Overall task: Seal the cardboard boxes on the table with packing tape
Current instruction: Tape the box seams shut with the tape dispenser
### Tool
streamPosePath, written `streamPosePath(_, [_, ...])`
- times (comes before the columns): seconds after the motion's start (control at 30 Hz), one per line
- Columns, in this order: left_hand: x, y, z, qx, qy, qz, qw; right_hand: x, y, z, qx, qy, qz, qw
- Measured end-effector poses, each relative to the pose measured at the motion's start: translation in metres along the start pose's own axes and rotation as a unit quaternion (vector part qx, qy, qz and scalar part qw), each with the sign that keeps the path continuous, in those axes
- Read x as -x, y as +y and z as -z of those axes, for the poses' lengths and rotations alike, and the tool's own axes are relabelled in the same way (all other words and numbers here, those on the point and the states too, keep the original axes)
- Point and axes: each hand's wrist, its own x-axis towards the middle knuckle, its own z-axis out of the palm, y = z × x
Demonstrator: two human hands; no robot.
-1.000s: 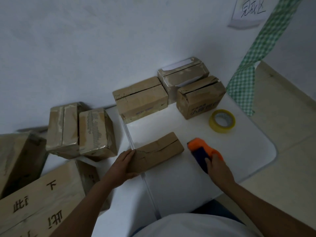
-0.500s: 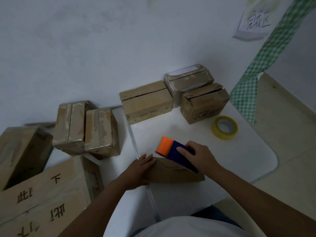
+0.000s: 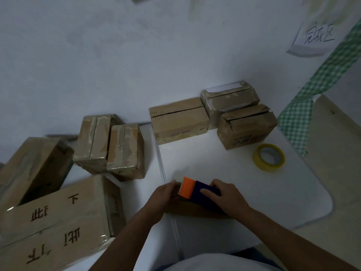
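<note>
A small flat cardboard box (image 3: 192, 210) lies near the front of the white table (image 3: 234, 173), mostly hidden under my hands. My right hand (image 3: 227, 196) grips an orange and dark blue tape dispenser (image 3: 197, 190) and holds it on top of this box at its left end. My left hand (image 3: 166, 196) holds the box's left end, with its fingertips right beside the dispenser's orange head. A roll of yellow packing tape (image 3: 269, 157) lies flat on the table to the right.
Three cardboard boxes (image 3: 179, 120) (image 3: 229, 98) (image 3: 247, 126) stand along the wall at the back of the table. Several more boxes (image 3: 109, 145) (image 3: 58, 218) crowd the left side. Right of the table hangs a green checked cloth (image 3: 298, 118), over bare floor.
My right hand lifted the dispenser off the table and brought it left onto the small box, then slid it further left. The box was turned square to me.
</note>
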Motion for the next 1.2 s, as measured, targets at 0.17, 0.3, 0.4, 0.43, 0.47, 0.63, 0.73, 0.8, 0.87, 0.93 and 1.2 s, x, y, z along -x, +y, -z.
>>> streamPosePath(0.17, [-0.002, 0.005, 0.000, 0.094, -0.026, 0.019, 0.995, 0.000, 0.001, 0.001, 0.001, -0.006, 0.000, 1.000])
streamPosePath(0.3, [0.000, 0.007, -0.001, 0.104, -0.028, -0.002, 0.994, -0.001, 0.000, 0.003, 0.005, -0.013, 0.008, 1.000])
streamPosePath(0.4, [0.001, 0.006, -0.001, 0.112, -0.013, 0.005, 0.994, -0.001, -0.001, 0.006, 0.016, -0.017, 0.019, 1.000])
streamPosePath(0.43, [0.002, 0.006, -0.002, 0.112, -0.006, 0.004, 0.994, -0.001, -0.003, 0.008, 0.019, -0.020, 0.024, 0.999])
streamPosePath(0.47, [0.003, 0.007, -0.002, 0.113, 0.001, 0.001, 0.994, -0.002, -0.005, 0.010, 0.024, -0.023, 0.030, 0.999])
streamPosePath(0.63, [0.005, 0.008, -0.005, 0.107, 0.045, -0.021, 0.993, -0.009, -0.016, 0.021, 0.069, -0.036, 0.062, 0.995])
streamPosePath(0.73, [0.004, 0.008, 0.004, 0.131, 0.097, -0.029, 0.986, -0.011, -0.015, 0.026, 0.109, -0.049, 0.067, 0.991])
streamPosePath(0.8, [0.003, 0.006, 0.021, 0.203, 0.157, -0.034, 0.966, -0.010, -0.009, 0.031, 0.142, -0.062, 0.065, 0.986])
streamPosePath(0.87, [0.003, 0.000, 0.039, 0.253, 0.212, -0.033, 0.943, -0.009, -0.001, 0.037, 0.173, -0.067, 0.058, 0.981])
streamPosePath(0.93, [0.003, -0.010, 0.047, 0.249, 0.225, -0.022, 0.942, -0.008, 0.004, 0.037, 0.200, -0.067, 0.051, 0.976])
streamPosePath(1.2, [-0.003, -0.041, 0.037, 0.210, 0.236, -0.005, 0.949, -0.016, 0.012, 0.020, 0.282, -0.067, 0.025, 0.957])
